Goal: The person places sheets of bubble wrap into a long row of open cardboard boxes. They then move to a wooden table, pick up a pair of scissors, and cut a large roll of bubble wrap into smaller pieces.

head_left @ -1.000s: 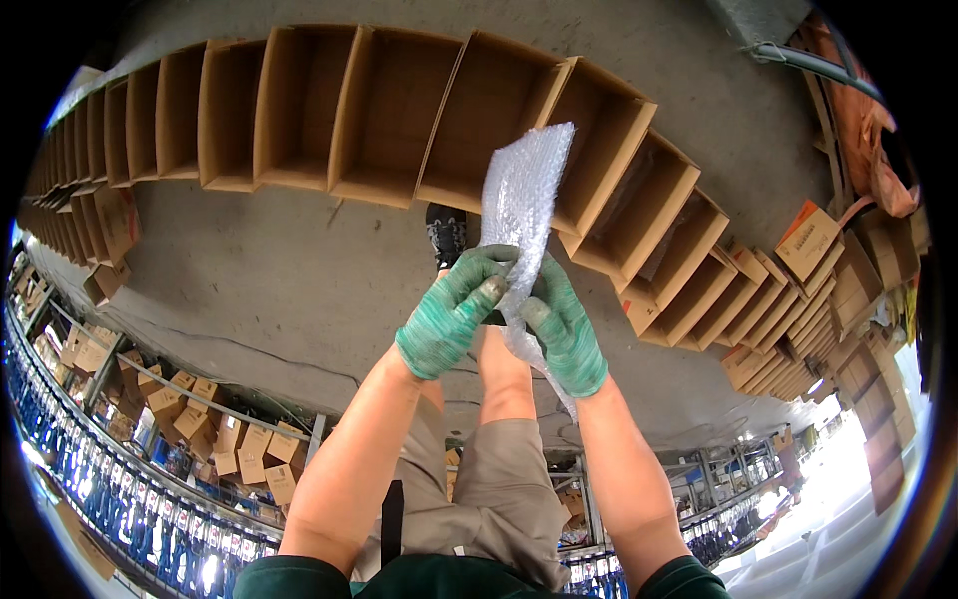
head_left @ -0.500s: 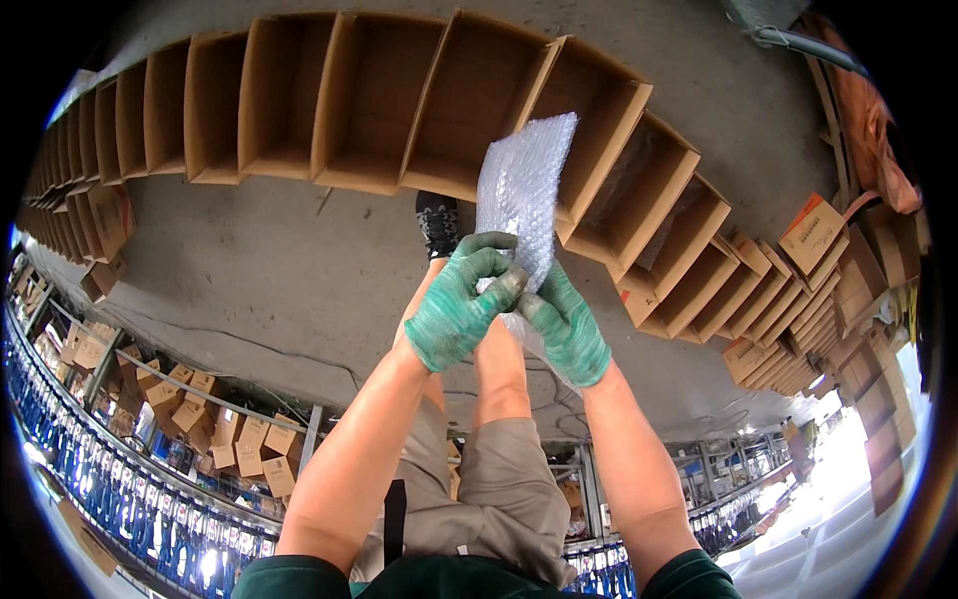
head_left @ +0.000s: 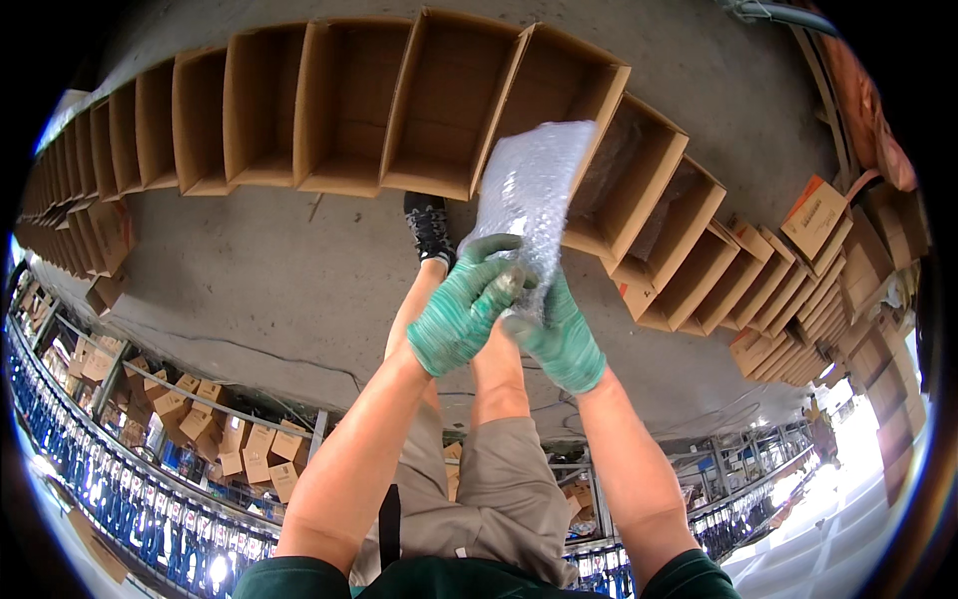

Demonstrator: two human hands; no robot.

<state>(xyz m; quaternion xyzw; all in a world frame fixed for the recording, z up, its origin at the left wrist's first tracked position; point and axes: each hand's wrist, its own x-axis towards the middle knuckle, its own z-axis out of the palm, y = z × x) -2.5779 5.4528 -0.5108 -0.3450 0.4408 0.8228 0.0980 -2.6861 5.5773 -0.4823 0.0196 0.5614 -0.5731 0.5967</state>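
A sheet of clear bubble wrap [head_left: 534, 185] rises from between my hands, its upper end in front of an uncovered cardboard box [head_left: 564, 85]. My left hand [head_left: 469, 304], in a green glove with darkened fingertips, is closed on the lower part of the wrap. On the other side my right hand [head_left: 561, 339], gloved alike, grips its lower edge; some of those fingers are hidden behind the wrap. Inside two boxes to the right, such as this cardboard box [head_left: 629, 180], something clear and wrinkled lies against the bottom.
A long curved row of uncovered cardboard boxes [head_left: 339, 105] stands on the concrete floor [head_left: 259, 260]. More cartons [head_left: 813, 225] crowd the right. Behind me run metal racks holding small boxes [head_left: 254, 449] and a line of hanging blue items [head_left: 150, 509]. A thin cable [head_left: 239, 349] crosses the floor.
The bubble wrap has spread wider and leans a little more to the right. Both hands keep hold of it. The box row has shifted slightly left in view.
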